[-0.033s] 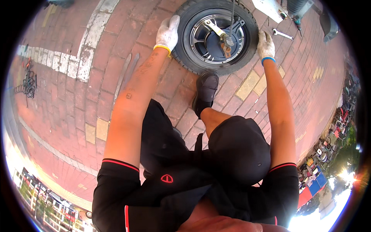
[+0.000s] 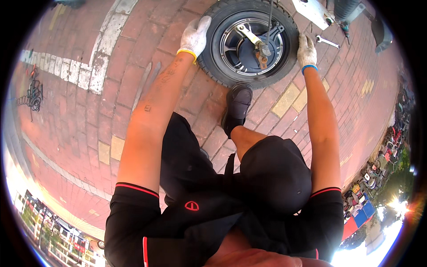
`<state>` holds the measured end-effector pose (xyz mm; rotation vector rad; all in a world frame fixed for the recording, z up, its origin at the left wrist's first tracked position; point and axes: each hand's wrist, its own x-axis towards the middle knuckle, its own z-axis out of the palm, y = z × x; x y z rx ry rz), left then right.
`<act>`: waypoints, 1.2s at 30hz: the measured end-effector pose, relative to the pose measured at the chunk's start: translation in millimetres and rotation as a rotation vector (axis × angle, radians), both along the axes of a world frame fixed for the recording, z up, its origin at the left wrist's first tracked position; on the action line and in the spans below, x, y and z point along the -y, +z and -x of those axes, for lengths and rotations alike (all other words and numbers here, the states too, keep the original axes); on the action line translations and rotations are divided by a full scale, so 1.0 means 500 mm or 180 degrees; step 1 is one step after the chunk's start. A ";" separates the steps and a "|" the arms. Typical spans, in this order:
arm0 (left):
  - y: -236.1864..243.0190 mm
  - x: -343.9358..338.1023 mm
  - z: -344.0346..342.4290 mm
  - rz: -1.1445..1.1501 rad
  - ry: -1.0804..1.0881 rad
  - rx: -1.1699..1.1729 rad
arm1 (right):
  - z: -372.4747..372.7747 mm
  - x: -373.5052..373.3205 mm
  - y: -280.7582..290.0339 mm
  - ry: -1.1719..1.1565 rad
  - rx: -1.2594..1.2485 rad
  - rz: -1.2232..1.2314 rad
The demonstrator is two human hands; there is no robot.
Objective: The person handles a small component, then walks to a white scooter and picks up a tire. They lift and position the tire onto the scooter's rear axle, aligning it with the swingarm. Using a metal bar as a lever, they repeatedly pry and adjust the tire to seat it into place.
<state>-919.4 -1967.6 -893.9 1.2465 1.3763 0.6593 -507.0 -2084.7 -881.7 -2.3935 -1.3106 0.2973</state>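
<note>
A wheel with a black rubber tyre (image 2: 216, 62) and a dark hub motor in its rim lies flat on the brick paving at the top. My left hand (image 2: 195, 37), in a white knit glove with a yellow cuff, grips the tyre's left side. On the right side, my right hand (image 2: 307, 52) holds the tyre in a like glove with a blue cuff; its fingertips are partly hidden along the sidewall. A pale metal arm (image 2: 248, 34) and a rusty bracket (image 2: 262, 62) sit at the hub, where a dark cable rises. My black shoe (image 2: 239, 103) is against the tyre's near edge.
An open-ended wrench (image 2: 328, 42) lies right of the wheel, near a white panel (image 2: 311, 12) and a screwdriver-like tool (image 2: 345, 29). Long flat metal bars (image 2: 141, 86) lie beside my left forearm. Tangled dark cables (image 2: 32, 95) are at far left. Piled goods (image 2: 364, 178) line the right edge.
The view has shifted very slightly, with the wheel and wrench a little lower and further right in it. Both hands stay on the tyre.
</note>
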 end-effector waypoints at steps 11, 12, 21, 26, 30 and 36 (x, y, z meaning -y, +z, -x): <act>0.023 -0.034 -0.002 0.0382 -0.0164 -0.0182 | -0.022 -0.059 -0.016 0.0092 -0.1628 0.0345; 0.041 -0.034 -0.002 0.0484 -0.0134 -0.0030 | -0.014 -0.064 -0.004 0.0123 -0.1531 0.0396; 0.009 -0.041 0.019 0.0667 -0.0284 -0.0167 | -0.025 -0.042 -0.014 0.0295 -0.1176 0.0402; 0.017 -0.042 0.023 0.0722 -0.0357 -0.0214 | 0.007 -0.050 0.024 0.0371 -0.1734 0.0335; 0.019 -0.043 0.018 0.0709 -0.0331 -0.0206 | 0.006 -0.059 0.011 0.0215 -0.2165 0.0107; 0.048 -0.011 0.023 0.0472 -0.0311 -0.0122 | -0.002 0.017 -0.011 -0.0243 -0.1656 0.0169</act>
